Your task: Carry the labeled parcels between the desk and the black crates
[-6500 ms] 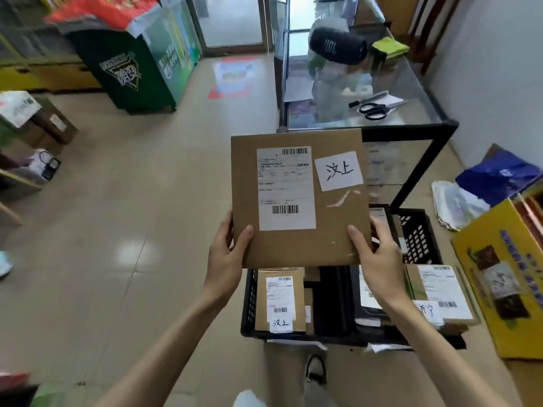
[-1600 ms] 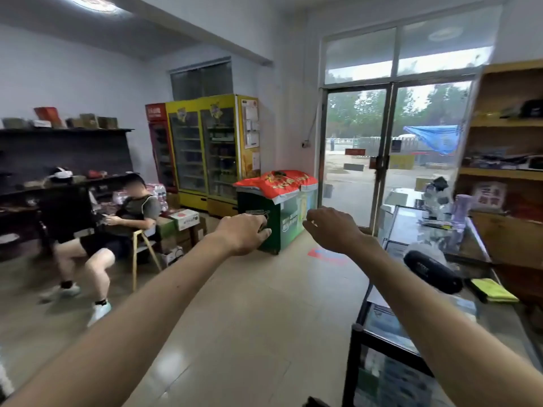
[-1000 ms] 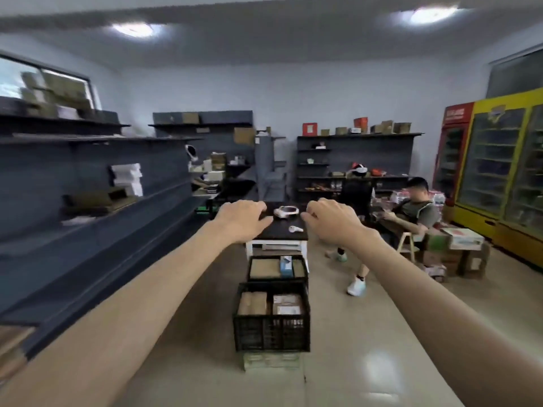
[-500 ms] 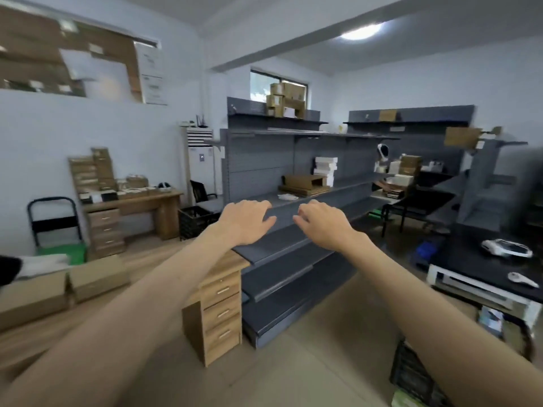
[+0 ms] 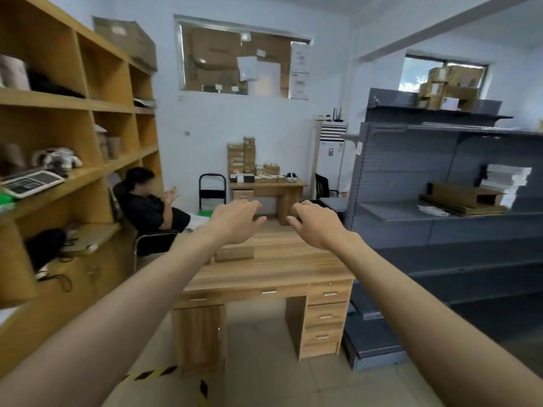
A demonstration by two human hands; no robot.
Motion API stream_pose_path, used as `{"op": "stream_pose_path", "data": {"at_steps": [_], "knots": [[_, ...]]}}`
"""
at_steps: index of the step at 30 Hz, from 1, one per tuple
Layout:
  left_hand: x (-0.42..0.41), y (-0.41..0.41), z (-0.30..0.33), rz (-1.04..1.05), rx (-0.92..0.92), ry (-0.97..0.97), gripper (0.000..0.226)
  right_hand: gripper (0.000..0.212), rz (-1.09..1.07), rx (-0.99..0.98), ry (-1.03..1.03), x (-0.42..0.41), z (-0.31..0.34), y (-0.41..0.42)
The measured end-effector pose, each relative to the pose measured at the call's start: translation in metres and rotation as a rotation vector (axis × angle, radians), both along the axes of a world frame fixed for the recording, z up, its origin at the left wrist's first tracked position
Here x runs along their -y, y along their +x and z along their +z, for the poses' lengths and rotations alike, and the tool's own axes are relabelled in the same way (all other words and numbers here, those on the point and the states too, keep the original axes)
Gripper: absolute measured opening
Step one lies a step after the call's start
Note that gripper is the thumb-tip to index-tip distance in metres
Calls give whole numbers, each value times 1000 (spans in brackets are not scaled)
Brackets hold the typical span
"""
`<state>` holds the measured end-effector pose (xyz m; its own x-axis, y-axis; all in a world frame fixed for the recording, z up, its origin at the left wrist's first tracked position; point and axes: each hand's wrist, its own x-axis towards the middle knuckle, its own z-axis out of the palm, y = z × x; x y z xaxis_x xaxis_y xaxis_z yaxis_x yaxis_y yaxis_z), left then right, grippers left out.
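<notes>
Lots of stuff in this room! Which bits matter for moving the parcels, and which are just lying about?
Part of the job:
- near desk
- cardboard parcel lying on it
- left hand and right hand, both holding nothing

Just lying about:
- wooden shelves
- grey shelving
- far desk stacked with boxes
- seated person

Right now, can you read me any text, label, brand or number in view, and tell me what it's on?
None can be read.
Papers on the window: print too blurred.
Parcel on the desk: no label shows.
Boxes on the far desk: labels too small.
Air conditioner: panel mark too small.
Scale on the wooden shelf: keys blurred.
Boxes on the grey rack: labels blurred.
</notes>
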<state>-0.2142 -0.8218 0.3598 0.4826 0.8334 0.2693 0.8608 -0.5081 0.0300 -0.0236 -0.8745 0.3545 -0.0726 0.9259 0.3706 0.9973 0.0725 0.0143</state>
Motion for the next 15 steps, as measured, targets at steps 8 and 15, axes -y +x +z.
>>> {"op": "stream_pose_path", "data": {"at_steps": [8, 15], "knots": [[-69, -12, 7, 127, -11, 24, 48, 35, 92, -55, -20, -88, 4, -2], [-143, -5, 11, 207, -10, 59, 54, 39, 76, -33, -12, -174, 7, 13]]}}
